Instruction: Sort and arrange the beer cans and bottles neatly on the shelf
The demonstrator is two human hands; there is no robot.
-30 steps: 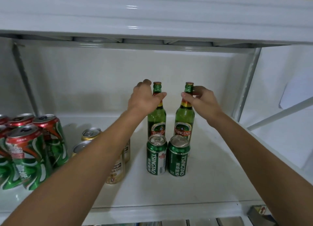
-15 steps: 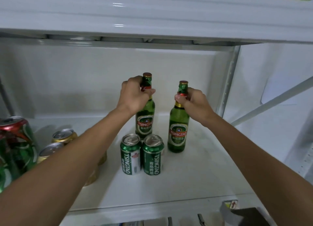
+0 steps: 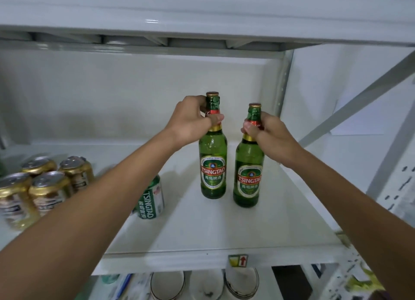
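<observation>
Two green Tsingtao bottles stand upright on the white shelf (image 3: pixel 202 236). My left hand (image 3: pixel 190 122) grips the neck of the left bottle (image 3: pixel 213 165). My right hand (image 3: pixel 269 135) grips the neck of the right bottle (image 3: pixel 248 176), which stands slightly nearer to me. A green Tsingtao can (image 3: pixel 151 198) stands to the left of the bottles, partly hidden behind my left forearm. Several gold cans (image 3: pixel 48 187) stand in a cluster at the far left of the shelf.
The shelf above (image 3: pixel 202 12) hangs low over the bottle tops. A metal upright (image 3: pixel 284 86) and a diagonal brace (image 3: pixel 359 97) bound the right side. Below the shelf's front edge (image 3: pixel 179 260) lie bowls (image 3: pixel 241 281) and other items.
Both bottles have shifted to the right, away from the green cans, with my hands still on their necks. The view has swung right too; the red-and-green cans have left the frame.
</observation>
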